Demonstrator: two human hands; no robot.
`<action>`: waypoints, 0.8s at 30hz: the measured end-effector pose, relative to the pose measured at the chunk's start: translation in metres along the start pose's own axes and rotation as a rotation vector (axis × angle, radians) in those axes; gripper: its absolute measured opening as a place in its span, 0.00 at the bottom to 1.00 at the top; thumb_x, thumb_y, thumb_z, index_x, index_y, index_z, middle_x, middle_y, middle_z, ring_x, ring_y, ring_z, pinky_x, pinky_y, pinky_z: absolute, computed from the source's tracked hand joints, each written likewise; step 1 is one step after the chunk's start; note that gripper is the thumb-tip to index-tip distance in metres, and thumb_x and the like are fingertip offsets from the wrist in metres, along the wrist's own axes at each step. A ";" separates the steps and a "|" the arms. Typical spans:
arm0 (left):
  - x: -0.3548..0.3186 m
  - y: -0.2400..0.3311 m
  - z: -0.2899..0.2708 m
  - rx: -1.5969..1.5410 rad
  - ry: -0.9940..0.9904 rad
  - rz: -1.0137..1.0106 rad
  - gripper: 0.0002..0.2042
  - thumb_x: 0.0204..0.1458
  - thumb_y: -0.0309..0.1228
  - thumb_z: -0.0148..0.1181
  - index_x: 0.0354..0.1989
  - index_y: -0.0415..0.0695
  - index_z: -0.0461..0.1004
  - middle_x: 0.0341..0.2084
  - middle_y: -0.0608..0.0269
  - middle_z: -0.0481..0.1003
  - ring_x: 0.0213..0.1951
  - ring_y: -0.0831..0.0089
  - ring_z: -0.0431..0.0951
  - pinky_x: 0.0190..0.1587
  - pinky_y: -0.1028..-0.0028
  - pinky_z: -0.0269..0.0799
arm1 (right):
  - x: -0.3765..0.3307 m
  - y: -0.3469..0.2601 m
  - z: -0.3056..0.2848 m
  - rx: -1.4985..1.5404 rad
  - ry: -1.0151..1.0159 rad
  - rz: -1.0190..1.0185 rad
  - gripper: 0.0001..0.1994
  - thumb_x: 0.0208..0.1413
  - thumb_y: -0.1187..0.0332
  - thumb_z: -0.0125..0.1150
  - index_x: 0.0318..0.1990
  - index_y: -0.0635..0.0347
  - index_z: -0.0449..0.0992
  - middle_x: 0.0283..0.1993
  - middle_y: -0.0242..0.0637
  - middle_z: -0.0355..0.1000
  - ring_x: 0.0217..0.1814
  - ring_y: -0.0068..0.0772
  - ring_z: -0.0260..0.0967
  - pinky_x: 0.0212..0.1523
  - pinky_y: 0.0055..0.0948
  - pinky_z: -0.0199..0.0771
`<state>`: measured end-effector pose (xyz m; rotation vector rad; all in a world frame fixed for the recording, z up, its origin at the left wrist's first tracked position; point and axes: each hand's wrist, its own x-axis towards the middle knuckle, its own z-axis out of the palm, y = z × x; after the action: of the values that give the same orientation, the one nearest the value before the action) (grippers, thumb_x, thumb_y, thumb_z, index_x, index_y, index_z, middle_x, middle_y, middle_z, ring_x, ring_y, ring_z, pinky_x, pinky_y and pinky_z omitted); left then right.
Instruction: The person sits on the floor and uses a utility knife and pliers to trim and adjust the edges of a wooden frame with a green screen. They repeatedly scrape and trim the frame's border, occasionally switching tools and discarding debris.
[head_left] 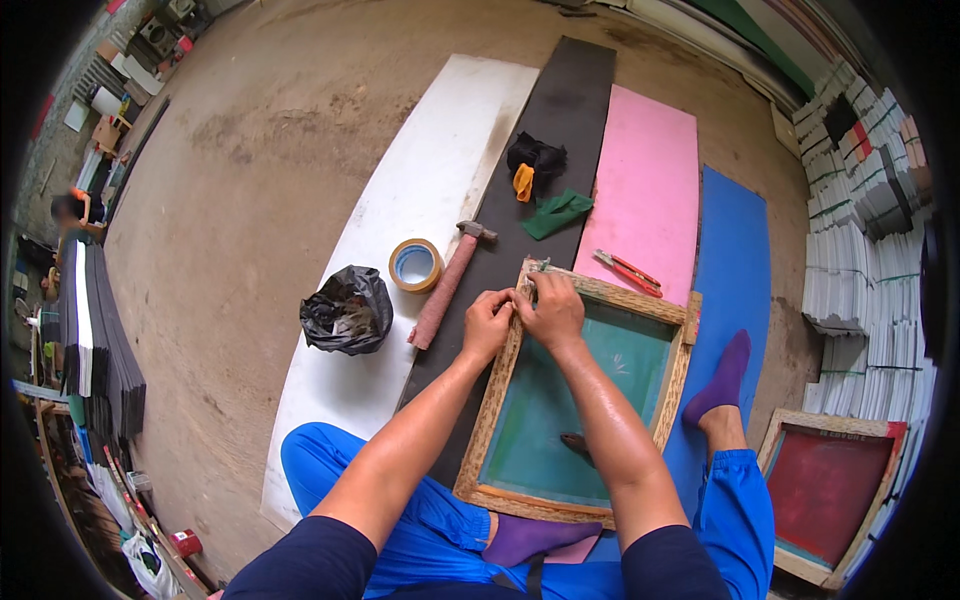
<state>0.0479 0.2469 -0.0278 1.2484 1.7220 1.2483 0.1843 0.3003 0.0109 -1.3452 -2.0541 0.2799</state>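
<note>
A wooden-framed printing screen (488, 418) with green mesh lies tilted in front of me, between my feet. My left hand (488, 322) is at its upper left corner, thumb and forefinger pinched on something too small to make out. Beside it, my right hand (553, 308) is closed over the same corner, its thumb meeting the left fingertips; what it pinches is hidden. A small dark object (575, 441) rests on the mesh, partly behind my right forearm. Left of the screen lies a hammer (446, 288) with a pinkish wrapped handle.
Beyond the screen lies a red-handled cutting tool (630, 273). Left are a tape roll (415, 265) and a black plastic bag (347, 310). Green cloth (557, 213) and black cloth (535, 158) lie ahead. A red screen (830, 490) leans near stacked sheets (850, 270).
</note>
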 end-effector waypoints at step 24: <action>0.011 0.015 0.002 0.086 0.000 -0.101 0.15 0.52 0.38 0.69 0.46 0.44 0.85 0.32 0.52 0.82 0.35 0.60 0.83 0.40 0.65 0.76 | 0.009 -0.010 0.026 0.198 0.055 0.504 0.08 0.59 0.67 0.62 0.34 0.64 0.78 0.38 0.49 0.76 0.43 0.58 0.75 0.45 0.50 0.72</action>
<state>0.0512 0.2591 -0.0138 1.1942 1.8326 1.1262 0.1581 0.3086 -0.0002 -1.7029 -1.5679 0.6386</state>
